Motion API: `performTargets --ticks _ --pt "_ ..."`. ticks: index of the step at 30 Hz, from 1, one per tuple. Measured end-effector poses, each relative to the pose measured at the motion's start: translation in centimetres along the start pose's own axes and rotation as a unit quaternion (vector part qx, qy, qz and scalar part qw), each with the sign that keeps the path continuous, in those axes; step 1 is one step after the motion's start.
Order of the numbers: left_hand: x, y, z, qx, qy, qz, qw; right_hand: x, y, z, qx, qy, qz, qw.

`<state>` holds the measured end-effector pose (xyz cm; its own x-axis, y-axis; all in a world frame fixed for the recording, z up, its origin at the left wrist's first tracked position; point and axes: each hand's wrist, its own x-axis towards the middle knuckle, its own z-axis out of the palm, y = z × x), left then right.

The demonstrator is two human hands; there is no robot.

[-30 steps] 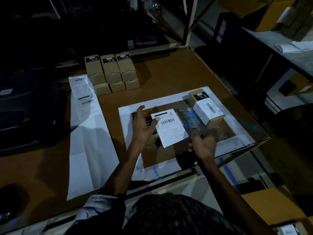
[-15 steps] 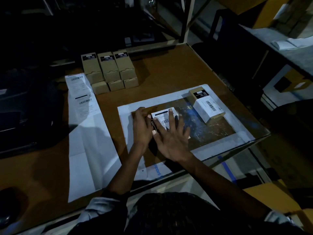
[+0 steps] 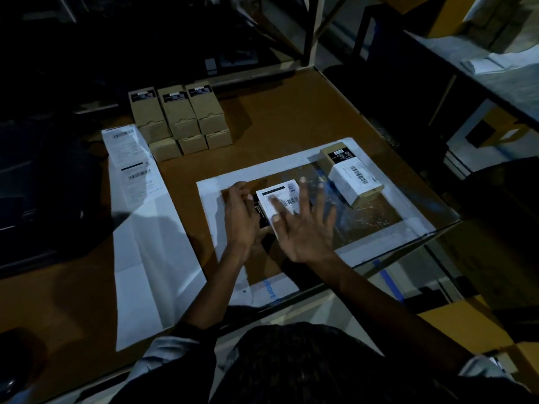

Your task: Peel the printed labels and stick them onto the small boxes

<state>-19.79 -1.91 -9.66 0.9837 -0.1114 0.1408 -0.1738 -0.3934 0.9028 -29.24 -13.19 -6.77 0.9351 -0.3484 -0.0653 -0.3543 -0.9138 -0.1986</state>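
Observation:
A small brown box [image 3: 260,217] lies near the middle of the work mat, with a white printed label [image 3: 278,196] on its top. My left hand [image 3: 241,217] holds the box at its left side, fingers curled against it. My right hand [image 3: 303,225] lies flat with spread fingers and presses on the label. A second box [image 3: 350,173] that carries a white label lies at the mat's far right. A long strip of printed labels [image 3: 131,161] runs down the table's left side.
Several unlabelled brown boxes [image 3: 178,118] are stacked at the back of the brown table [image 3: 291,112]. The white-bordered mat [image 3: 210,199] reaches the table's right edge. A dark machine [image 3: 35,182] stands at the left. Shelving stands at the far right.
My right hand came off the label's loose right end, moved left onto the box and flattened the label on its top. My left hand stayed at the box's side.

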Motion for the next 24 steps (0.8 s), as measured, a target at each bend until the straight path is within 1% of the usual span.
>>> performTargets --ticks 2,4,8,10,12,15,17,18,21,22,24 --pt "0.1 0.0 0.1 0.002 0.002 0.0 1.0 0.9 1.5 -0.5 0.0 0.001 0.043 0.999" --pt "0.0 0.0 0.1 0.005 0.004 0.001 1.0 1.2 1.2 -0.6 0.0 -0.003 0.048 0.999" --pt "-0.1 -0.1 0.2 -0.007 0.001 -0.011 1.0 -0.1 -2.0 -0.1 -0.008 -0.002 -0.03 1.0" --pt "-0.1 -0.1 0.2 -0.003 -0.004 -0.012 1.0 -0.2 -1.9 -0.1 -0.007 -0.002 -0.049 0.999" --pt "0.0 -0.2 0.1 0.005 0.0 0.001 1.0 0.4 -0.3 -0.6 -0.023 -0.005 -0.028 0.999" --pt "0.0 -0.2 0.2 0.017 0.004 0.008 1.0 1.2 2.5 -1.2 -0.004 0.013 0.049 0.999" --pt "0.1 -0.3 0.3 0.023 0.013 0.003 1.0 1.1 2.0 -1.0 -0.003 0.015 0.064 0.998" --pt "0.1 -0.3 0.3 0.021 0.015 0.004 1.0 0.7 1.0 -0.7 -0.004 0.009 0.051 0.999" --pt "0.0 -0.1 0.1 0.006 0.007 -0.003 1.0 -0.8 -2.2 0.3 -0.012 0.006 -0.023 1.0" --pt "-0.1 -0.1 0.1 0.005 0.005 -0.004 1.0 -0.9 -2.2 0.4 -0.019 0.009 -0.03 0.999" --pt "-0.1 0.0 0.0 0.011 0.004 -0.003 1.0 -0.2 -0.7 0.1 -0.02 0.006 0.008 1.0"
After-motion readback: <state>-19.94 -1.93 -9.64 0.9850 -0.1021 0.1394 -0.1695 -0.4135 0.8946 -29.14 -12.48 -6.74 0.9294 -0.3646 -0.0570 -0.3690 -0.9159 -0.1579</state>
